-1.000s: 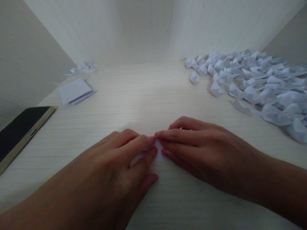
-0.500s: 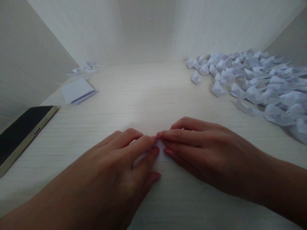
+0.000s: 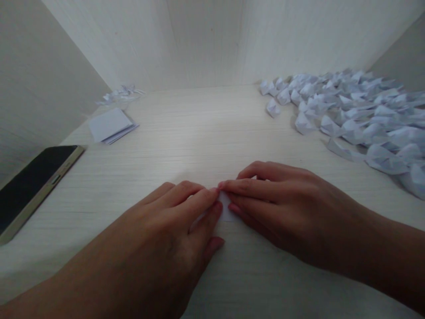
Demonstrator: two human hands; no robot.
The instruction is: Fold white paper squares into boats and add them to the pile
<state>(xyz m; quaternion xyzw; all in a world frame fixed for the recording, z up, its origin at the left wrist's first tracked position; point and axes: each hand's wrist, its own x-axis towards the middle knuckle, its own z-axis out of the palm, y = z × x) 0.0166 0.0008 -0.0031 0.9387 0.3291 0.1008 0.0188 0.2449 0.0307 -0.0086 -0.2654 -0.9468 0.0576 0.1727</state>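
Observation:
A small piece of white paper (image 3: 226, 212) lies on the pale table between my hands, mostly covered by fingers. My left hand (image 3: 181, 221) presses on its left side, index fingertip and thumb close together on it. From the right, my right hand (image 3: 277, 201) pinches the paper, its fingertips meeting my left index finger at the top. How the paper is folded beneath the fingers is hidden.
Many folded white paper pieces (image 3: 358, 110) spread over the table's right side. At the left lie a phone (image 3: 36, 177), a stack of white paper sheets (image 3: 111, 125) and a small heap of paper scraps (image 3: 122, 93). A pale wall (image 3: 206, 44) bounds the back.
Both hands stay almost in place on the paper. The view has shifted slightly, so things at the left sit a little further right.

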